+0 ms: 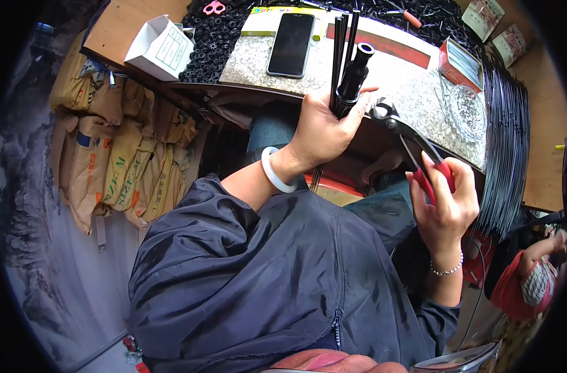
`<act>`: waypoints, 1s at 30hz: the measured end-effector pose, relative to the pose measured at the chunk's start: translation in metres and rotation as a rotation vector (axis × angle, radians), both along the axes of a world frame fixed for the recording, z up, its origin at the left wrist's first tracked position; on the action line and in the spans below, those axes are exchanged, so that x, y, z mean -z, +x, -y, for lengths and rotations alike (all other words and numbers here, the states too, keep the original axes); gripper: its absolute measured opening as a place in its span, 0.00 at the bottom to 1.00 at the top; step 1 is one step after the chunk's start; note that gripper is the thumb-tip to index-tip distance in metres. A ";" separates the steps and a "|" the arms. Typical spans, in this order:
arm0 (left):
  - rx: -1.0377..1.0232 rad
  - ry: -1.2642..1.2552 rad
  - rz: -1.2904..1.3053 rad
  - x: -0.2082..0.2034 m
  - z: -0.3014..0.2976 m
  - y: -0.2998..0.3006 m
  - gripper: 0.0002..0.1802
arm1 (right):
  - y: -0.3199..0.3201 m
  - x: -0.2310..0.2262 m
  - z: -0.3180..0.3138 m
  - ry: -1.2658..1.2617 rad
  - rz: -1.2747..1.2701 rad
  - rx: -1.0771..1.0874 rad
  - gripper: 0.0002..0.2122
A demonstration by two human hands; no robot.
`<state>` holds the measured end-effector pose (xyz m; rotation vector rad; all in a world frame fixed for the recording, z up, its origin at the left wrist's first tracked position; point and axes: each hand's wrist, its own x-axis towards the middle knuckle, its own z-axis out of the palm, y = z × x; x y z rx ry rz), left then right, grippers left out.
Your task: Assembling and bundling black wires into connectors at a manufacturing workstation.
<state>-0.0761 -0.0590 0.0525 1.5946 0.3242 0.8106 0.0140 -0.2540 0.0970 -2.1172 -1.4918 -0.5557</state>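
My left hand point(324, 133), a white bangle on its wrist, is closed around a black tubular part point(356, 73) with a ring-shaped open end. Several thin black rods point(337, 46) rise beside the tube from the same grip, and their lower ends show under the hand. In my right hand point(448, 202) is a pair of end-cutting pincers point(407, 140) with red handles. The fingers wrap the handles, which stand somewhat apart. The pincers' rounded head is just right of my left thumb, over the table's front edge; I cannot tell whether it touches anything.
On the table point(252, 62) lie a black phone point(291, 45), heaps of small black parts point(212, 46), pink-handled scissors point(214, 7), and a red-edged box point(460, 65). Nearby are coiled clear wire point(466, 112) and long black rods point(507, 143). Full sacks point(118, 161) stand left; another person's arm point(538, 252) shows right.
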 end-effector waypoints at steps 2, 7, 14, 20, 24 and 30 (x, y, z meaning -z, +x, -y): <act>-0.006 -0.023 0.029 0.000 0.001 0.001 0.10 | 0.000 -0.003 0.002 -0.026 0.097 0.018 0.11; 0.010 -0.052 0.022 0.004 0.001 0.006 0.10 | 0.001 -0.009 0.006 -0.125 0.331 0.044 0.10; 0.022 -0.034 0.036 0.006 0.002 0.006 0.10 | -0.005 -0.014 0.010 -0.193 0.352 0.070 0.12; 0.052 -0.003 0.070 0.004 0.002 0.002 0.09 | -0.008 -0.014 0.014 -0.228 0.134 -0.032 0.08; 0.168 0.040 0.066 0.002 0.006 -0.005 0.12 | 0.001 -0.007 0.026 -0.377 -1.495 -0.356 0.06; 0.206 -0.030 0.076 -0.001 0.008 -0.007 0.14 | -0.009 0.004 0.012 -0.498 -1.574 -0.306 0.28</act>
